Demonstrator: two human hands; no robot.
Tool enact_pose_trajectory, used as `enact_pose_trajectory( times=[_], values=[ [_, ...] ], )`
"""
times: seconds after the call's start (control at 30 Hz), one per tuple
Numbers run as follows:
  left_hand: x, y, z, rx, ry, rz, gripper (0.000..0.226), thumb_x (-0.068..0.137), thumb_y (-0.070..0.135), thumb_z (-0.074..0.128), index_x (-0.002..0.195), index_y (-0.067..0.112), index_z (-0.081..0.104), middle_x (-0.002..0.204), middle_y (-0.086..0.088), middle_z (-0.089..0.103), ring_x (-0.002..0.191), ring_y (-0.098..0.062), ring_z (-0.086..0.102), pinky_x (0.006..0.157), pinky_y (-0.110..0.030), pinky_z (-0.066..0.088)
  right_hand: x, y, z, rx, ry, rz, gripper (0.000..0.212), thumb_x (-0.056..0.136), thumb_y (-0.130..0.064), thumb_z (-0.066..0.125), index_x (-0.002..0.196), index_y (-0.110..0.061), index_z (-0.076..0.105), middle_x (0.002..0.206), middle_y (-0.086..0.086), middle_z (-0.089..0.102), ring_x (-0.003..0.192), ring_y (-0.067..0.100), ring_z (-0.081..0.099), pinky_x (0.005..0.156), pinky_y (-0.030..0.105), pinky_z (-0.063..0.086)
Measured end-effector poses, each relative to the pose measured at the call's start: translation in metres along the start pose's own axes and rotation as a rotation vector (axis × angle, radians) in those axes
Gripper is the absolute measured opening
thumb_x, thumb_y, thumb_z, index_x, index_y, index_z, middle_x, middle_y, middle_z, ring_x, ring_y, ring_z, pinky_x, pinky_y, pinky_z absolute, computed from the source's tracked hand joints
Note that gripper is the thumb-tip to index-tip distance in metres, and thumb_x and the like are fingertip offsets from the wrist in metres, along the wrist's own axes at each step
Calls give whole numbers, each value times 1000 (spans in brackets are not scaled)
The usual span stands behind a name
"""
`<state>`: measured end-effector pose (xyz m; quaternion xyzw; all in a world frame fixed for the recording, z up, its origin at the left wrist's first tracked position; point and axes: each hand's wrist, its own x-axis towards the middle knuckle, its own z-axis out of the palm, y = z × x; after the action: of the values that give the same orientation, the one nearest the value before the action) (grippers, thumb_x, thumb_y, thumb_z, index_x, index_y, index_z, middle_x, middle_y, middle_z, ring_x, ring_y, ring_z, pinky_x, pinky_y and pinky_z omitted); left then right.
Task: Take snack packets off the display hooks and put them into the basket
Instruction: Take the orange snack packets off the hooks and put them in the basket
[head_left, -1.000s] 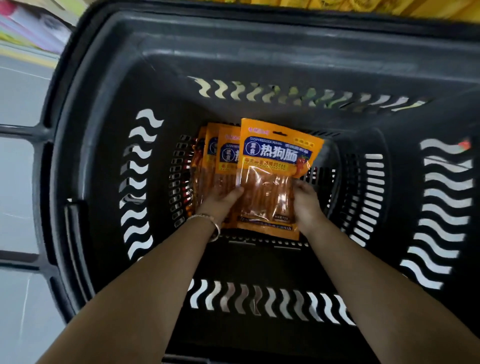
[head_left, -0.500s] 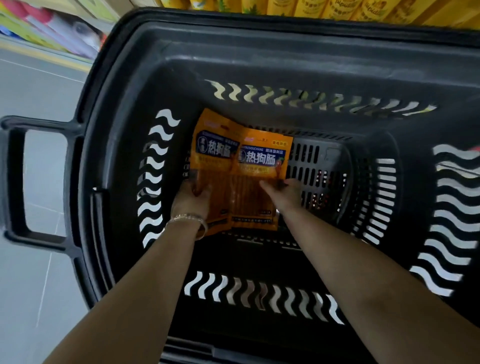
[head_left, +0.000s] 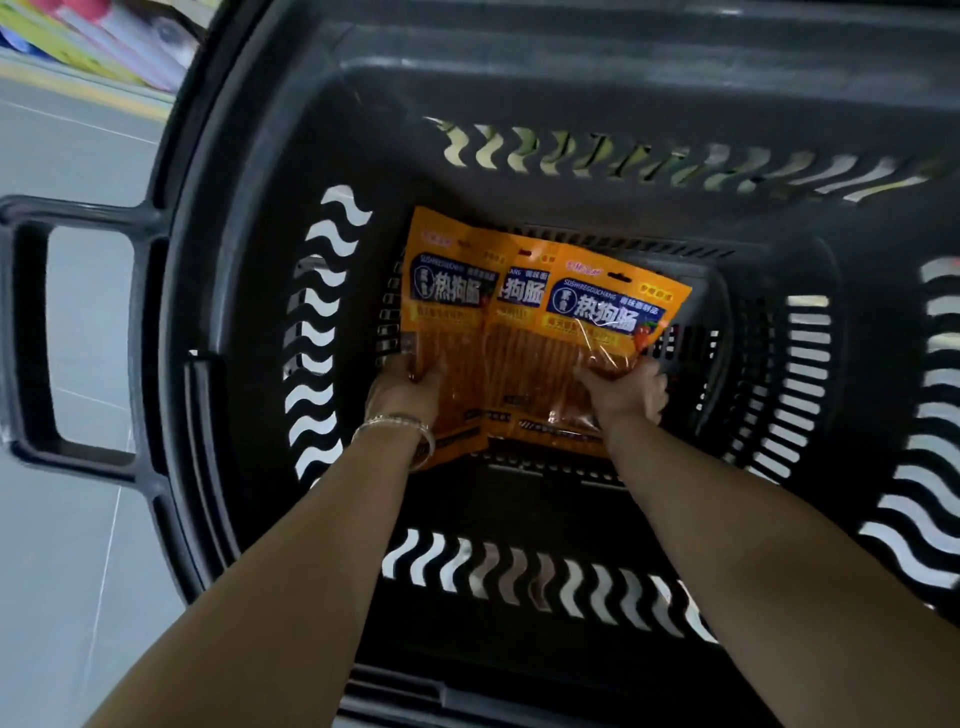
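Both my arms reach deep into a black plastic basket (head_left: 249, 291). Three orange snack packets (head_left: 524, 332) with blue labels and Chinese text lie fanned out near its bottom, at the far left side. My left hand (head_left: 402, 389), a bracelet on its wrist, grips the lower part of the leftmost packet (head_left: 444, 301). My right hand (head_left: 623, 389) grips the lower edge of the rightmost packet (head_left: 613, 312). The middle packet is partly covered by the two others.
The basket has wavy slots in its walls and a slotted floor (head_left: 691, 343). Its handle (head_left: 31, 332) sticks out at the left over a grey tiled floor (head_left: 62, 571). Blurred colourful goods (head_left: 104, 36) show at the top left.
The packets have gone from an upright bunch to a spread fan lower in the basket. My right hand has shifted to the right, pulling the top packet that way.
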<state>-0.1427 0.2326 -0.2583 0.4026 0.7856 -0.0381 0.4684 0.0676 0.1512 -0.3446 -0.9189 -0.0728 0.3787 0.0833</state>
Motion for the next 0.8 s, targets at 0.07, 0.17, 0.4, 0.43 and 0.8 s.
enact_pose_trajectory(
  times=[0.07, 0.17, 0.4, 0.43, 0.8],
  values=[
    [0, 0, 2, -7, -9, 8, 56, 85, 50, 60, 132, 22, 50, 130, -7, 57, 117, -29, 55, 100, -41, 44, 3, 6, -6, 127, -16, -47, 62, 70, -43, 79, 120, -16, 52, 126, 7, 51, 119, 28, 46, 93, 36, 40],
    [-5, 3, 3, 1, -62, 32, 56, 84, 50, 61, 134, 28, 48, 128, -1, 57, 116, -26, 54, 96, -35, 44, -5, 7, -22, 333, -99, -70, 36, 72, -25, 79, 97, -30, 54, 93, -10, 60, 100, 21, 60, 79, 27, 41],
    [-70, 32, -25, 62, -88, 150, 18, 82, 41, 63, 90, 31, 50, 78, 12, 53, 82, -16, 54, 69, -26, 38, -60, 4, -105, 269, -196, -315, 26, 81, -32, 72, 99, -14, 65, 97, 5, 68, 95, 24, 63, 85, 33, 49],
    [-84, 37, -32, 65, -77, 188, 20, 84, 47, 60, 88, 30, 50, 78, 11, 54, 79, -15, 54, 64, -25, 38, -74, 4, -121, 256, -164, -359, 28, 85, -39, 67, 95, -13, 67, 94, 8, 69, 93, 24, 63, 82, 32, 48],
    [-232, 69, -77, 49, -43, 704, 21, 96, 40, 43, 108, 25, 54, 85, 10, 59, 85, -20, 60, 73, -29, 40, -207, 44, -289, 538, 196, -615, 18, 91, -37, 59, 99, -23, 68, 91, -4, 67, 88, 9, 61, 76, 21, 42]
  ],
)
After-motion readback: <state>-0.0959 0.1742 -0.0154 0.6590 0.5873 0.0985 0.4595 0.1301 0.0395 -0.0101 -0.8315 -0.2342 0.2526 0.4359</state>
